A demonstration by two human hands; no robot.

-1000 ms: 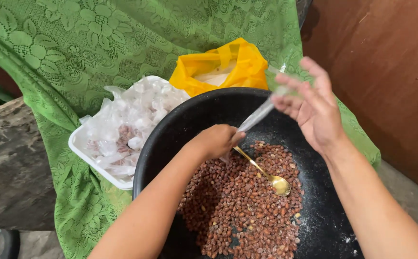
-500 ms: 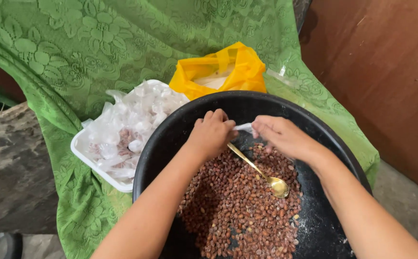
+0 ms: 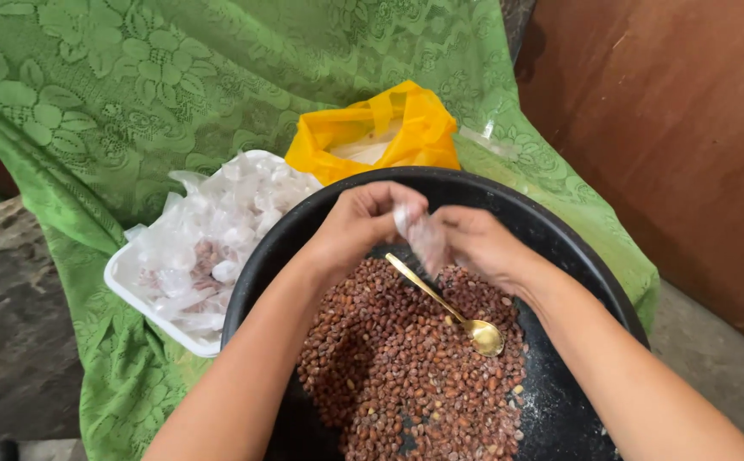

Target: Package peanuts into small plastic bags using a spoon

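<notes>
Change: a second ago the right hand [image 3: 479, 243] was lifted high with a long clear bag stretched between it and the left hand [image 3: 363, 224]; since then it has come down, and both hands now meet over the far side of the pan [image 3: 577, 256].
Meaning: the bag [image 3: 423, 237] is no longer pulled out long; it is bunched between the fingers, so the work looks to be at the bag's mouth or neck.
Left hand: fingers curled in a closed grip on the bag's upper end, wrist bent down, forearm coming in from the lower left.
Right hand: fingers pinched shut on the same bag from the other side, knuckles up, forearm across the pan's right rim.
Bag: held just above the nuts [image 3: 406, 367], touching both hands.
Spoon [image 3: 449, 306]: gold, lying on the nuts, bowl toward the right; its handle tip is just below the hands, and no hand holds it.
Around: white tray [image 3: 146, 309] of filled clear packets left of the pan, yellow bag [image 3: 376, 128] behind, green cloth [image 3: 133, 85] under all.
</notes>
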